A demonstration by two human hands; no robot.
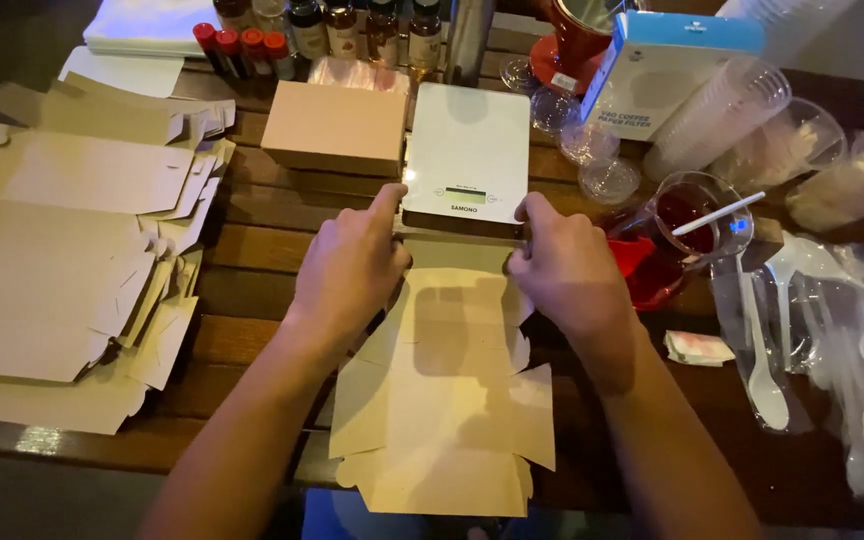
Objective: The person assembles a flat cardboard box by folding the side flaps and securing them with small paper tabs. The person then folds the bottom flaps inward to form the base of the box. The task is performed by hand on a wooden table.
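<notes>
A flat, unfolded brown cardboard box blank [447,400] lies on the wooden slatted surface [252,250] directly in front of the person, its near end hanging over the front edge. Both hands press on its far end. The left hand [350,268] lies palm down on the far left corner, and its grip is together on the card edge, thumb stretched toward the scale. The right hand [570,268] mirrors it on the far right corner, fingers curled and closed down on the fold there.

Just beyond the hands, almost touching the blank's far edge, stands a white digital kitchen scale [467,150], which crowds the far side of the blank. To the left of the scale sits an already folded brown box [337,125]. Behind these stands a row of small bottles and jars [342,25]. On the far left lies a spread stack of more flat blanks [72,260].

Close beside the right hand stands a glass pitcher of red liquid [687,225] with a white stirrer in it. A white plastic spoon [764,370] lies near it, and more plastic cutlery in clear wrap [857,340] fills the right edge. A stack of clear cups [717,115] and a white-and-blue carton [657,65] stand further back.
</notes>
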